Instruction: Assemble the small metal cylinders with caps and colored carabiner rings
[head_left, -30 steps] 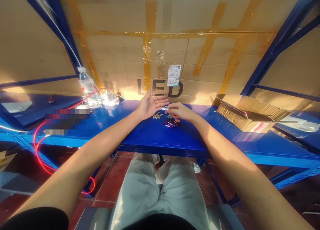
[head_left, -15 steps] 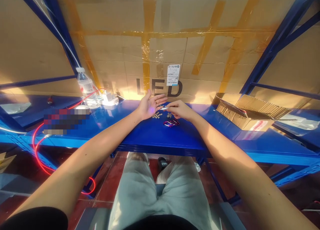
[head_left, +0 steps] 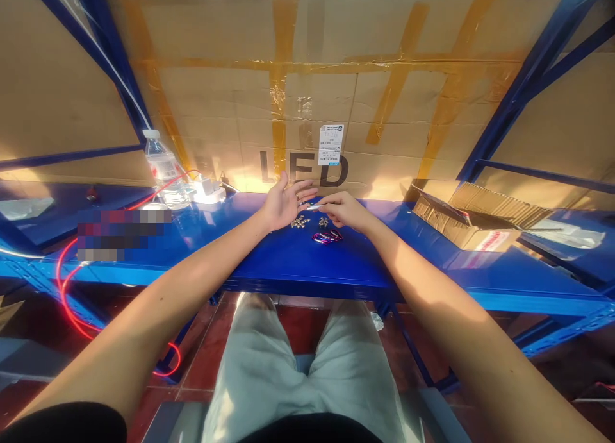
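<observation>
My left hand (head_left: 285, 202) is held palm up over the blue shelf (head_left: 298, 263), fingers spread. My right hand (head_left: 340, 211) pinches a small silver pen-like tool (head_left: 313, 207) whose tip points at the left palm. On the shelf below the hands lie a small heap of brass-coloured metal parts (head_left: 300, 222), a second smaller cluster (head_left: 323, 222), and some pink and purple carabiner-like clips (head_left: 327, 236).
A taped cardboard sheet marked LED (head_left: 307, 97) backs the shelf. A water bottle (head_left: 162, 170) and a white power strip (head_left: 208, 193) with a red cable (head_left: 72, 295) sit at the left. An open cardboard box (head_left: 473, 220) lies at the right.
The view has drifted slightly; both hands keep almost the same pose, with the tool still pointed at the left palm.
</observation>
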{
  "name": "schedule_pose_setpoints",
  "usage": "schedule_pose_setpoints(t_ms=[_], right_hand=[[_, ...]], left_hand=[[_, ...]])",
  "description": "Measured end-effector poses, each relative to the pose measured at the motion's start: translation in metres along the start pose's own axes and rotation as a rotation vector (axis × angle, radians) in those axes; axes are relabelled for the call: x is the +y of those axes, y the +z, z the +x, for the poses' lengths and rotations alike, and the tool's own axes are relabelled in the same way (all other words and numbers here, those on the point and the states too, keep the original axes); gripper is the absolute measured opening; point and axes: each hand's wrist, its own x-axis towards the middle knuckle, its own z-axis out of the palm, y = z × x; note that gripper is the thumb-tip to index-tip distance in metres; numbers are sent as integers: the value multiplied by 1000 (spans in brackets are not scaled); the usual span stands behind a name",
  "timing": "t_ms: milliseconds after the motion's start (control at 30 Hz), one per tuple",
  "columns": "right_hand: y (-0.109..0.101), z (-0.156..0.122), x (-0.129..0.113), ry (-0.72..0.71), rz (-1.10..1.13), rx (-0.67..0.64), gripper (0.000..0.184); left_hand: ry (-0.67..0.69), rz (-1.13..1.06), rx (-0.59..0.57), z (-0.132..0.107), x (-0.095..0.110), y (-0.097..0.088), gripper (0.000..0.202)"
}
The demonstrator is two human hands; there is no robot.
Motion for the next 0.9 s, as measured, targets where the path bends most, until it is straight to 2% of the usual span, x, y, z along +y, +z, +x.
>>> schedule_pose_setpoints(t_ms=[267, 900], right_hand=[[0, 1, 2, 15, 64, -20, 11], [0, 0, -1, 19, 70, -32, 8]], left_hand=[[-11, -37, -64, -2, 0, 2, 94], [-30, -56, -46, -3, -1, 3, 92]])
